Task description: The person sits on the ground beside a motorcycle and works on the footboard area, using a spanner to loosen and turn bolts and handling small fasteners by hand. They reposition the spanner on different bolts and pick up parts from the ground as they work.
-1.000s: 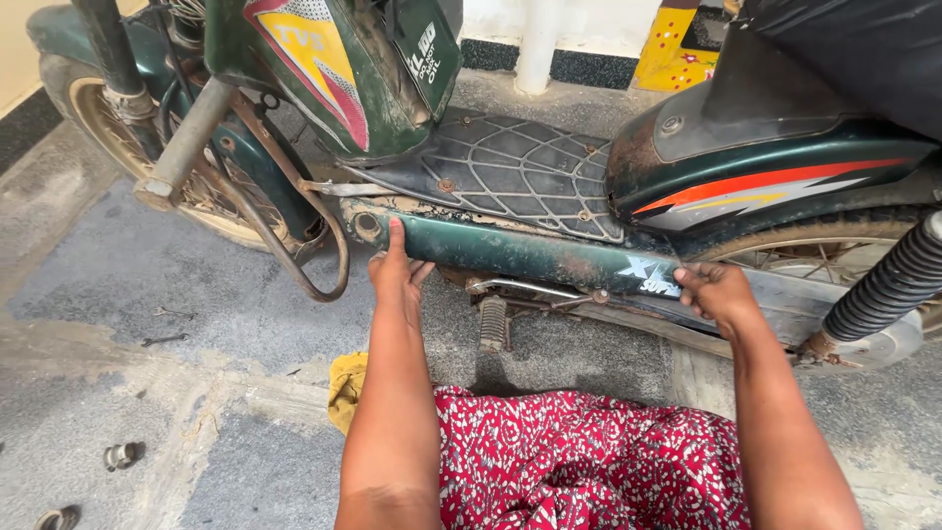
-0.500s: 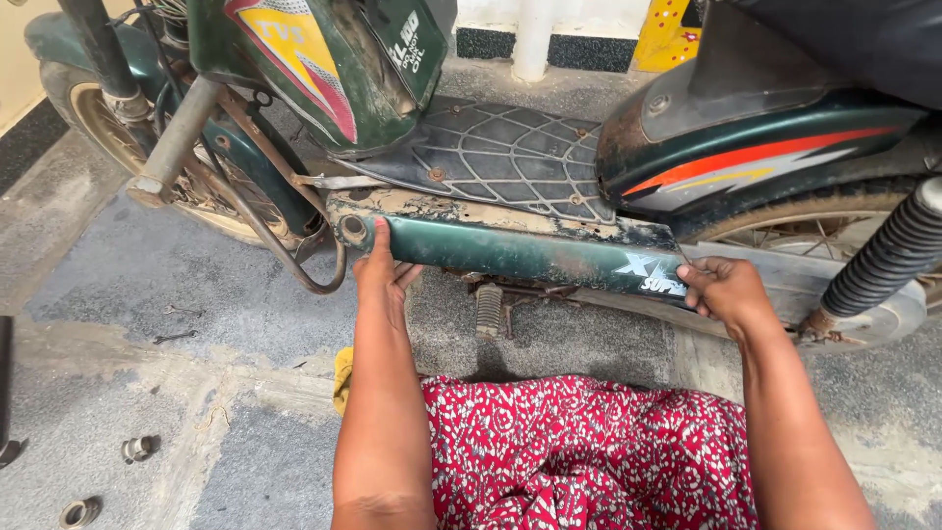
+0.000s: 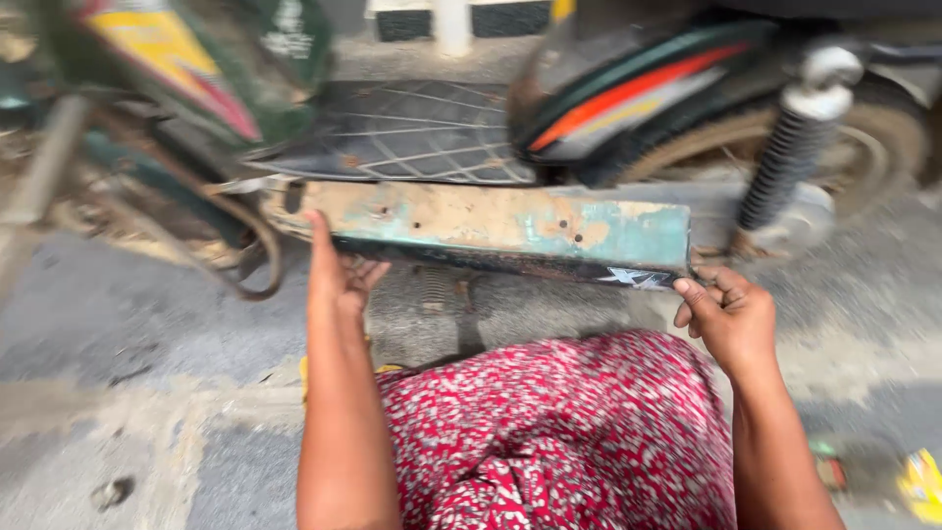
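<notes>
A long green side panel (image 3: 510,228), dirty and rust-stained on its inner face, is tilted away from the lower edge of a green scooter (image 3: 422,128). My left hand (image 3: 334,270) grips the panel's left end. My right hand (image 3: 724,314) holds its lower right corner, near a white star mark. The scooter's black footboard with a grid pattern lies just above the panel. The picture is blurred by motion.
The scooter's rear wheel and black coil shock absorber (image 3: 785,162) stand at the right. The front wheel area and a bent stand (image 3: 250,245) are at the left. A red patterned garment (image 3: 549,432) covers my lap. Grey concrete floor (image 3: 118,324) surrounds me; a yellow scrap (image 3: 922,481) lies at the lower right.
The panel has swung outward from the scooter, so its stained inner face shows. Both hands stay on its ends. The view has shifted and blurred.
</notes>
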